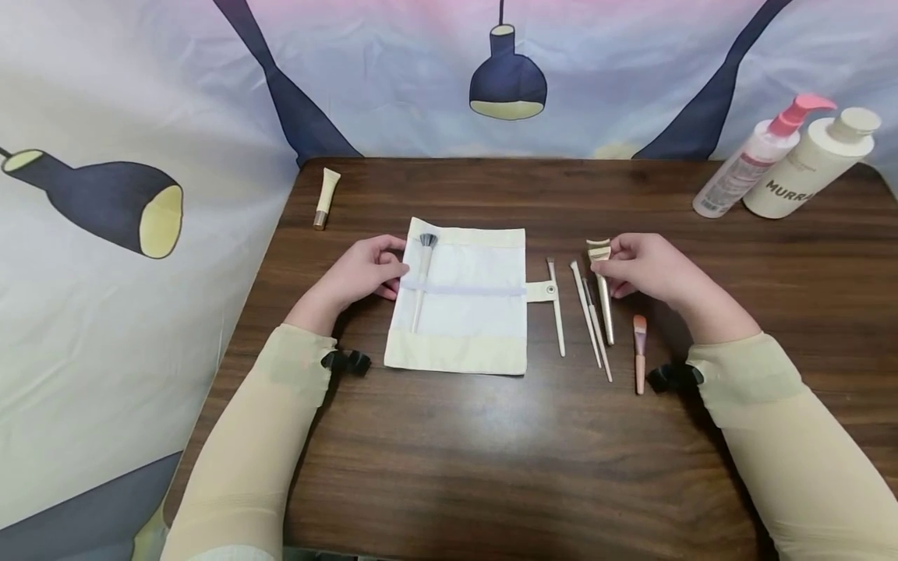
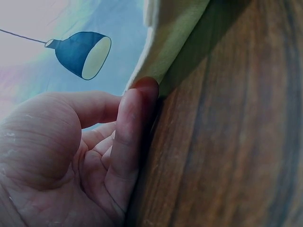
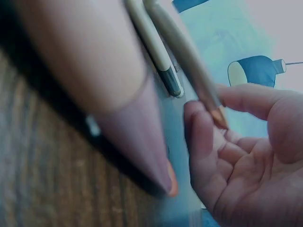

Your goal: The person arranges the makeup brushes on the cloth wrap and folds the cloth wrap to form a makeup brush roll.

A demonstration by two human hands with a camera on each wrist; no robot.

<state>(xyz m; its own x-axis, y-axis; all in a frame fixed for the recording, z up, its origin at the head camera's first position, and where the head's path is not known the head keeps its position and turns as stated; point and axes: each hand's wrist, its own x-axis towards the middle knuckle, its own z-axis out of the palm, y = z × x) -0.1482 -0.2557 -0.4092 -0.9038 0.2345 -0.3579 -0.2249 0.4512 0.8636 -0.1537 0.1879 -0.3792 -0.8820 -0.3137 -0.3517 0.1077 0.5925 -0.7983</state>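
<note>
An open cream brush pouch [image 1: 463,354] lies flat, with a white lining, a lilac band across it and a snap tab [image 1: 539,291] on its right. One fluffy-tipped makeup brush [image 1: 419,292] is tucked under the band. My left hand [image 1: 365,269] pinches the pouch's left edge between thumb and finger. To the right of the pouch, my right hand [image 1: 648,265] holds a slim gold eyelash curler [image 1: 607,312] near its curved head. Slender makeup brushes [image 1: 585,304] lie beside it, and a pink brush with orange bristles [image 1: 640,351] is below that hand.
A thin brush [image 1: 558,323] lies across the tab's end. At the back left is a small cream tube [image 1: 326,199]. A pink pump bottle [image 1: 747,167] and a white bottle [image 1: 807,171] stand at the back right of the wooden table [image 1: 449,460].
</note>
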